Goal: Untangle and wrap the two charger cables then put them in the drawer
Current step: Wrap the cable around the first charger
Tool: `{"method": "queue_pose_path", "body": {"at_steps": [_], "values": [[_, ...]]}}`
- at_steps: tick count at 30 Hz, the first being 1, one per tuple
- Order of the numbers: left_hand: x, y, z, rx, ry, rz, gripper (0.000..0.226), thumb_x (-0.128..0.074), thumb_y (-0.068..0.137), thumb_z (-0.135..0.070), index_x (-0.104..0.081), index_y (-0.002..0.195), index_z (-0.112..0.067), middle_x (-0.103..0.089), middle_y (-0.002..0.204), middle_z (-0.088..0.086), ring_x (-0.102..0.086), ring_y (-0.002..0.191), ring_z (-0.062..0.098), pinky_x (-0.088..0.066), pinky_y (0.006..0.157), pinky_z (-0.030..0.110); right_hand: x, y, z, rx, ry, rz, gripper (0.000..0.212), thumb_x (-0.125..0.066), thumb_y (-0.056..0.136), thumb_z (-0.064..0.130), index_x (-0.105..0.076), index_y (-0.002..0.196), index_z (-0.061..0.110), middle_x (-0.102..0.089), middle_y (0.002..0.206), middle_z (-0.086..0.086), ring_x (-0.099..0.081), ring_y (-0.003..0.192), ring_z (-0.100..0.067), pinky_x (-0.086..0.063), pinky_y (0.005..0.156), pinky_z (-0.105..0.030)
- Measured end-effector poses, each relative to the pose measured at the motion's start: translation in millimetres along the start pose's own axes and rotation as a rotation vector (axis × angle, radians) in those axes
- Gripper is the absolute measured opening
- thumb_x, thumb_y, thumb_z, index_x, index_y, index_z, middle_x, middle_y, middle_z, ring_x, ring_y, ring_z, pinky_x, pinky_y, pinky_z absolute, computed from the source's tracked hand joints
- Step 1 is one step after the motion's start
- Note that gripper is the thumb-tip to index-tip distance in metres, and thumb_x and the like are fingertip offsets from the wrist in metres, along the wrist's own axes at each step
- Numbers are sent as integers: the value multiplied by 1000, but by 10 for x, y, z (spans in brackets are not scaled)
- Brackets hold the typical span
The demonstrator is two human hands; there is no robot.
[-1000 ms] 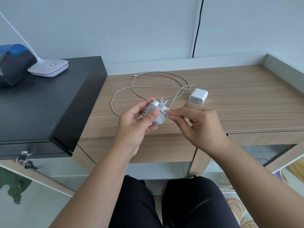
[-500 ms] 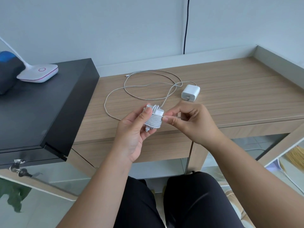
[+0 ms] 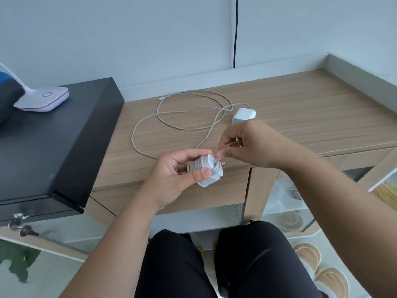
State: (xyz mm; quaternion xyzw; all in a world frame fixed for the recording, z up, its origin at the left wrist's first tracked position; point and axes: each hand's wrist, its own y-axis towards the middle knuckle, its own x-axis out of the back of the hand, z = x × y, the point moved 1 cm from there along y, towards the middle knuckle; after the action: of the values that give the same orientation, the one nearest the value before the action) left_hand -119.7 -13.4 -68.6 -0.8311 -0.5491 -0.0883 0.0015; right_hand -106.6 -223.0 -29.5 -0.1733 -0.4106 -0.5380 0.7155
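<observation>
While one charger is nearly wrapped, the other lies untouched on the desk.

Step in hand: finishing the wrap on the first charger [image 3: 208,173]; by my reading, only the cable's tail is left to tuck in.

Left hand [image 3: 180,177]: fingers curled round the wrapped charger, thumb pressed across the coils, holding it just above the desk's near edge.

Right hand [image 3: 247,145]: thumb and forefinger pinching the free cable end [image 3: 223,148], just right of the bundle; other fingers loosely curled. Whether the end is slack or taut, cannot tell.

Second charger [image 3: 243,116]: white block on the wooden desk [image 3: 311,117], just beyond the right hand, its loose cable [image 3: 182,110] sprawled in overlapping loops to the left and far side.

Drawer [image 3: 189,194]: the front below the desk edge looks closed; no handle visible.

Also there: black cabinet [image 3: 53,147] at left carrying a white lamp base [image 3: 44,98].

Next move, as judged: thread or tuck the pinched end under a coil so the wrap holds, keeping the left thumb down so the turns do not spring loose. Then set it aside and start on the loops on the desk.
</observation>
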Motion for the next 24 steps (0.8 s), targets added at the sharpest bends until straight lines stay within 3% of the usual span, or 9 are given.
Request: {"method": "queue_pose_path", "body": {"at_steps": [4, 7, 12, 14, 18, 20, 22, 24], "values": [[-36, 34, -28, 19, 292, -26, 42, -86, 61, -41, -66, 98, -35, -75, 100, -10, -67, 85, 25, -56, 79, 47, -95, 66, 55, -18, -173, 56, 7, -68, 85, 25, -71, 87, 18, -68, 80, 5, -54, 69, -5, -44, 64, -23], [-65, 27, -11, 6, 382, -108, 39, -89, 60, -41, -66, 91, -37, -75, 93, -12, -68, 79, 8, -58, 79, 47, -136, 46, 97, -104, -104, 4, 9, -66, 86, 25, -73, 85, 19, -62, 70, 12, -52, 60, -1, -37, 52, -12], [-93, 28, 31, -51, 552, -332, 39, -85, 61, -52, -63, 89, -35, -74, 77, -10, -68, 66, 13, -56, 62, 39, -189, -21, 197, -170, 117, -86, 15, -68, 86, 23, -70, 72, 29, -64, 66, 12, -51, 54, 11, -37, 52, -5], [-108, 44, 4, -87, 577, -395, 38, -85, 64, -50, -63, 90, -33, -74, 80, -12, -66, 63, 12, -54, 57, 34, -227, -40, 222, -175, 168, -130, 11, -68, 86, 21, -72, 77, 27, -61, 61, 17, -50, 54, 13, -36, 52, -4], [-73, 81, -8, -103, 332, -354, 40, -87, 68, -35, -69, 104, -41, -73, 98, -10, -70, 68, 17, -59, 63, 34, -250, -94, 221, -117, 226, -138, 18, -64, 89, 11, -74, 95, 24, -52, 48, 35, -50, 57, 18, -35, 57, -2], [-68, 67, 1, -38, 156, -296, 39, -84, 67, -35, -72, 103, -40, -76, 92, -5, -72, 71, 20, -61, 67, 38, -268, -124, 211, -55, 223, -188, 20, -65, 88, 8, -75, 95, 24, -58, 59, 28, -53, 60, 12, -36, 59, -6], [-95, 49, -1, 23, 13, -276, 35, -80, 65, -35, -73, 99, -35, -76, 91, -7, -71, 74, 16, -58, 62, 32, -313, -140, 177, -13, 216, -241, 18, -67, 86, 9, -75, 92, 25, -63, 71, 19, -52, 59, 3, -35, 59, -9], [-122, 45, -4, 68, -103, -310, 34, -78, 64, -33, -72, 98, -31, -73, 97, -8, -69, 76, 12, -54, 58, 25, -367, -151, 148, -4, 226, -283, 15, -69, 85, 10, -75, 88, 24, -61, 69, 16, -50, 56, -1, -33, 57, -9]]}}
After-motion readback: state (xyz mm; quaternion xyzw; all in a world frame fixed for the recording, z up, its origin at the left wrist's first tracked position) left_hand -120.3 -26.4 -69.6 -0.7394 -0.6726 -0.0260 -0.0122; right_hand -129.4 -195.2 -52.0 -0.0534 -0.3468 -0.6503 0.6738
